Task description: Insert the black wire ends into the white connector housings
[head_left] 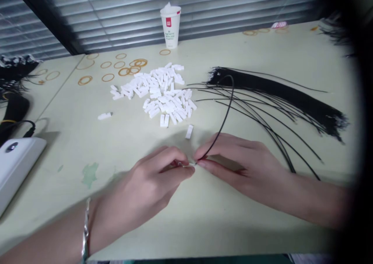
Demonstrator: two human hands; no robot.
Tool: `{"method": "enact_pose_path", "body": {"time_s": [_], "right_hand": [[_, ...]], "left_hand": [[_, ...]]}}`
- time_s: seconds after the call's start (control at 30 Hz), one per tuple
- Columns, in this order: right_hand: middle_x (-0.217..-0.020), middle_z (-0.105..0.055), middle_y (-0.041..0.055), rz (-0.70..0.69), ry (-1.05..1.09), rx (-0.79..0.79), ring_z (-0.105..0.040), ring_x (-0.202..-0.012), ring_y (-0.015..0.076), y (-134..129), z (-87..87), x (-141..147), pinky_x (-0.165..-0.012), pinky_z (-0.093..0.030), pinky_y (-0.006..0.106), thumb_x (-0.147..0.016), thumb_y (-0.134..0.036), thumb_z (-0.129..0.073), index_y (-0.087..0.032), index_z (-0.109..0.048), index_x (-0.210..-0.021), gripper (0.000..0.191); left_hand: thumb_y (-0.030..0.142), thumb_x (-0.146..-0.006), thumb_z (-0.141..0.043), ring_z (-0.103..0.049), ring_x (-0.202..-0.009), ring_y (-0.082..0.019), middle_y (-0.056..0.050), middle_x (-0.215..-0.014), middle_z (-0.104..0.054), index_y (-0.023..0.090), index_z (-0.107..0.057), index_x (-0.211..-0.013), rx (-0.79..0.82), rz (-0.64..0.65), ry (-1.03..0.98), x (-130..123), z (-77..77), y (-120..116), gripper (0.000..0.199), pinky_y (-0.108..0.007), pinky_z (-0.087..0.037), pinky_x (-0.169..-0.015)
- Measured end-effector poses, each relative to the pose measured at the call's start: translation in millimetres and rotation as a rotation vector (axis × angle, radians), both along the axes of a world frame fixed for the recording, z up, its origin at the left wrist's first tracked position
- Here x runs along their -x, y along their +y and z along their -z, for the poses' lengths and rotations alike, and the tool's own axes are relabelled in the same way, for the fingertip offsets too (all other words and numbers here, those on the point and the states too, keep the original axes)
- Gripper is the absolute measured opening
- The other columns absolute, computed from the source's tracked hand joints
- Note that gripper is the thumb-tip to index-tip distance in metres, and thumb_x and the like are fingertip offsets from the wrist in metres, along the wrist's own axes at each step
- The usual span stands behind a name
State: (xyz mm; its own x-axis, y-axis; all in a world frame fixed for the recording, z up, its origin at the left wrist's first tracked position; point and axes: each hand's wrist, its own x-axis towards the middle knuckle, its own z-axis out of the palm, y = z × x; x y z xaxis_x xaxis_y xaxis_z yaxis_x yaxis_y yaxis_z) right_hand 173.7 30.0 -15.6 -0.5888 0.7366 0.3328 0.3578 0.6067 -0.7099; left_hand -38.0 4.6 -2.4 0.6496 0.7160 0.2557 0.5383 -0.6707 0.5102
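My left hand [163,174] is closed in a pinch on a small white connector housing [190,164], mostly hidden by the fingers. Opposite it, my right hand [233,159] pinches a black wire [225,118] close to its end. The wire's end meets the housing between my fingertips; how deep it sits in there I cannot tell. From my right fingers the wire loops up and bends over at the top. A single white housing [189,132] lies just beyond my fingertips, and a heap of similar housings [167,97] spreads behind it.
A thick bundle of black wires [276,93] lies at the right, with loose wires [262,120] fanned before it. Rubber bands [128,70] and a paper cup [171,29] stand towards the blinds. A white device [20,163] and another dark bundle [13,108] sit at the left.
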Motion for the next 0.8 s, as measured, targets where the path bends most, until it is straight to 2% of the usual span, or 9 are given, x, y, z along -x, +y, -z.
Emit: {"method": "enact_pose_path", "body": {"time_s": [0.27,0.4,0.6,0.8], "right_hand": [[-0.084,-0.062,-0.002,-0.029,0.02,-0.139,-0.055,-0.079,0.0088,-2.0,4.7,1.1,-0.077,-0.045,0.023,-0.086,-0.013,-0.055,-0.019,-0.056,-0.097,0.013],[-0.083,-0.062,-0.0025,0.016,-0.008,-0.123,-0.056,-0.077,0.0082,-3.1,3.9,2.3,-0.073,-0.046,0.021,-0.086,-0.016,-0.054,-0.02,-0.054,-0.088,0.005],[-0.088,-0.063,-0.0004,0.019,-0.024,-0.006,-0.057,-0.082,0.0116,-3.8,2.0,1.9,-0.075,-0.047,0.026,-0.087,-0.018,-0.05,-0.023,-0.053,-0.089,0.006],[-0.085,-0.062,-0.0001,-0.029,0.012,-0.078,-0.057,-0.08,0.0114,-2.3,3.3,1.8,-0.074,-0.047,0.026,-0.086,-0.013,-0.052,-0.021,-0.053,-0.089,0.008]], "left_hand": [[0.003,-0.085,-0.05,-0.055,-0.086,-0.012,-0.005,-0.097,-0.058,0.016,-0.061,-0.1,-0.007,-0.001,0.004,-1.2,1.8,-0.4,0.023,-0.023,-0.047,-0.071],[0.005,-0.086,-0.048,-0.055,-0.082,-0.012,-0.005,-0.093,-0.059,0.016,-0.062,-0.1,-0.009,-0.006,0.03,-2.9,0.3,-1.4,0.023,-0.023,-0.047,-0.067],[0.004,-0.086,-0.047,-0.053,-0.076,-0.012,-0.005,-0.088,-0.059,0.016,-0.063,-0.102,-0.064,0.007,0.057,-3.9,0.5,-3.4,0.025,-0.023,-0.045,-0.061],[0.003,-0.086,-0.046,-0.052,-0.078,-0.013,-0.005,-0.085,-0.058,0.015,-0.063,-0.104,-0.072,0.017,0.054,-3.2,2.9,-3.8,0.027,-0.024,-0.045,-0.063]]}}
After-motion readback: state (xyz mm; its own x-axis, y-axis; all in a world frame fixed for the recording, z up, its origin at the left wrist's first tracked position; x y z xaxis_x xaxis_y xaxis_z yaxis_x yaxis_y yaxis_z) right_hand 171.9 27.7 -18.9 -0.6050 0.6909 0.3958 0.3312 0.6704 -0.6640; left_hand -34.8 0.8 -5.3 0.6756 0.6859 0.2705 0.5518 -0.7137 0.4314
